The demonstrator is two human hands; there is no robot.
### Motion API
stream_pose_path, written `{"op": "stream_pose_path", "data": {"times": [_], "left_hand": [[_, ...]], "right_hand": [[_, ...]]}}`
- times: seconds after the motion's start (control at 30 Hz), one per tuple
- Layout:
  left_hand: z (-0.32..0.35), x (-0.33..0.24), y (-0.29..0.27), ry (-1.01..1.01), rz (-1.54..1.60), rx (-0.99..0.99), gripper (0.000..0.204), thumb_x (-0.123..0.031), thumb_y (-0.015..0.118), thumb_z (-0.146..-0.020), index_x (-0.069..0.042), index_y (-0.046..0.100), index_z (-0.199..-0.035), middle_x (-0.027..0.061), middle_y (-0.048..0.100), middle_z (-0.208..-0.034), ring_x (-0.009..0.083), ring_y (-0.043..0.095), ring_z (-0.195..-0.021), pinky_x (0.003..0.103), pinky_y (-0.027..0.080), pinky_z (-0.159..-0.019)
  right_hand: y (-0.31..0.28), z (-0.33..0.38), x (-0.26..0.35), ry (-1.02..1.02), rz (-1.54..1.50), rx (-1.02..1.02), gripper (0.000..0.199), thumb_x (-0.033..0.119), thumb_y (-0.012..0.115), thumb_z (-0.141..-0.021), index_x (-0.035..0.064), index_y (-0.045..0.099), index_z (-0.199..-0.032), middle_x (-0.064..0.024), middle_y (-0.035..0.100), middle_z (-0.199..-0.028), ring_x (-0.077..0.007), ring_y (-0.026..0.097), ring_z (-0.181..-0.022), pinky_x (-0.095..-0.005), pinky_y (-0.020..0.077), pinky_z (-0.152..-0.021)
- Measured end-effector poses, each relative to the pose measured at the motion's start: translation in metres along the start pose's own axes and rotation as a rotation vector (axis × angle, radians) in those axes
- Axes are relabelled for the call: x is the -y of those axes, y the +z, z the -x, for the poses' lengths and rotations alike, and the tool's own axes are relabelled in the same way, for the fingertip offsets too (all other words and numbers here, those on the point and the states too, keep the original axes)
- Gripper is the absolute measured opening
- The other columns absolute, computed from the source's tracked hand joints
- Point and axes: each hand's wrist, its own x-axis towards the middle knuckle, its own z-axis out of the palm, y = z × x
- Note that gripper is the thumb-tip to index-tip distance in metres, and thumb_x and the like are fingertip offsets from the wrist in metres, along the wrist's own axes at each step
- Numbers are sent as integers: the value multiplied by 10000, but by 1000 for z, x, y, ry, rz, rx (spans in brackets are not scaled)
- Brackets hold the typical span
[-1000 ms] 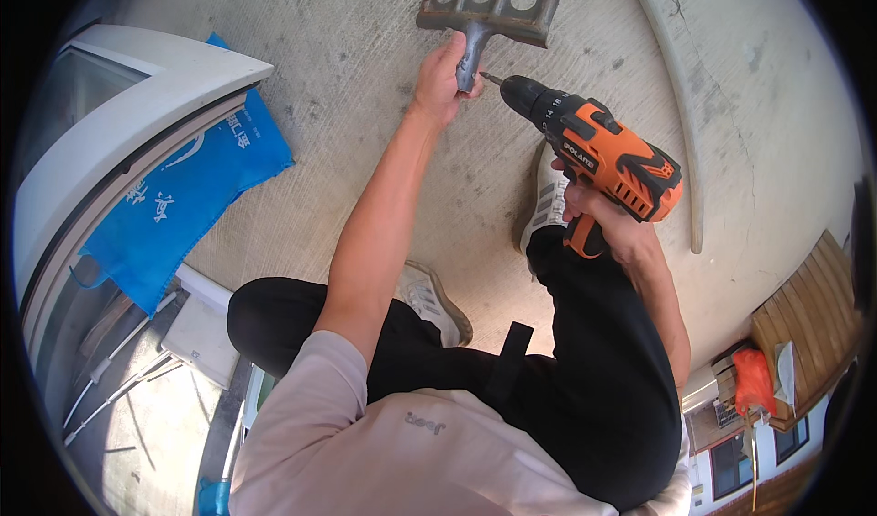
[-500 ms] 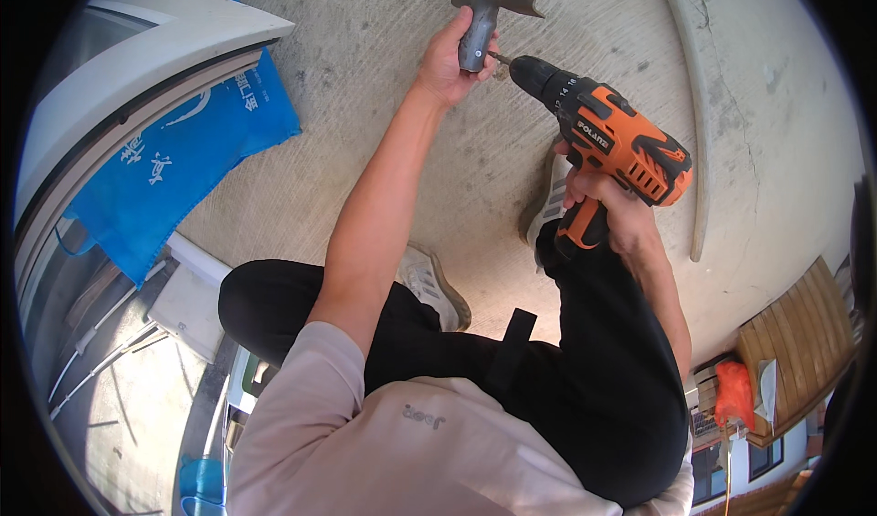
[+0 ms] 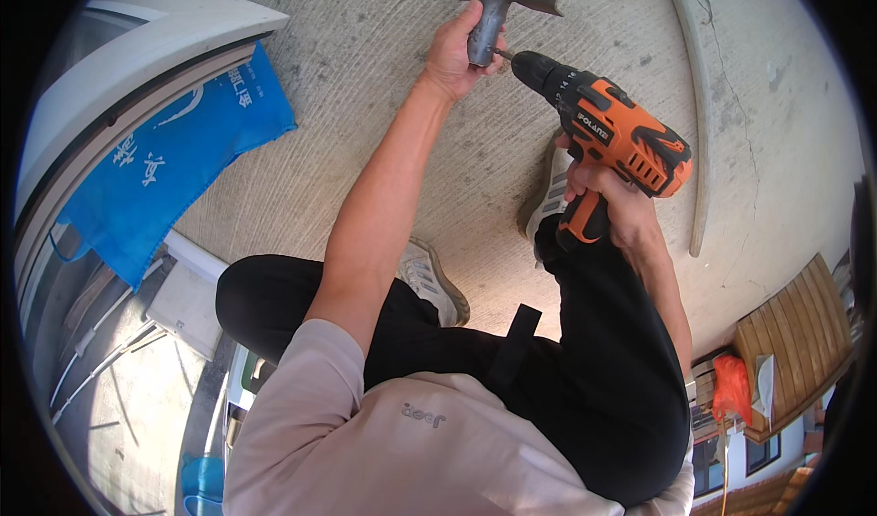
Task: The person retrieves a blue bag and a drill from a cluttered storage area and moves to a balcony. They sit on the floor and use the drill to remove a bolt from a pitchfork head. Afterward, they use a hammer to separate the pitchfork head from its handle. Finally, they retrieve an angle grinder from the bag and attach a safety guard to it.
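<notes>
My left hand (image 3: 449, 57) is wrapped round the tubular socket of a dark grey metal tool head (image 3: 489, 34), whose wide plate with round holes runs out of the top of the view. My right hand (image 3: 619, 204) grips the handle of an orange and black cordless drill (image 3: 630, 137). The drill points up and left, and its thin bit (image 3: 504, 55) meets the right side of the socket near its lower end. Whether the tip has gone into the metal I cannot tell. Both hands are closed, and the right index finger is partly hidden behind the drill.
Rough concrete floor (image 3: 311, 151) lies under the work, with a raised curved edge (image 3: 699, 151) to the right. On the left a blue bag (image 3: 183, 151) hangs beside a white curved panel (image 3: 201, 9). A wooden slatted piece (image 3: 790, 347) and a red bag (image 3: 733, 388) sit lower right.
The tool head has turned a little, its plate shifting right, and a bright spot on the socket no longer shows. The drill has stayed nearly in place, its bit still at the socket.
</notes>
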Motion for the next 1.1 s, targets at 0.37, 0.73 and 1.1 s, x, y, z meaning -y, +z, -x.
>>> {"op": "stream_pose_path", "data": {"times": [0.37,0.73,1.1], "left_hand": [[3,2,-1,-19,-99,2,545,-540,558,-936,1,609,-972,81,608,-687,138,543,-530,263,423,-452],[5,6,-5,-6,-58,8,531,-527,554,-944,1,615,-962,82,619,-677,133,545,-524,262,408,-450],[1,10,5,19,-123,-24,548,-515,568,-939,31,604,-954,91,591,-657,150,533,-508,262,377,-426]], "right_hand": [[0,-1,7,67,16,-17,296,-11,595,-791,-23,617,-1086,-83,655,-993,-128,592,-650,-305,549,-636],[3,-1,4,32,29,2,257,18,597,-813,-22,633,-1064,-74,636,-836,-133,591,-628,-304,535,-631],[-13,-5,-14,-91,29,-177,381,136,652,-860,-35,586,-1194,-187,689,-1016,-175,662,-662,-265,553,-563]]}}
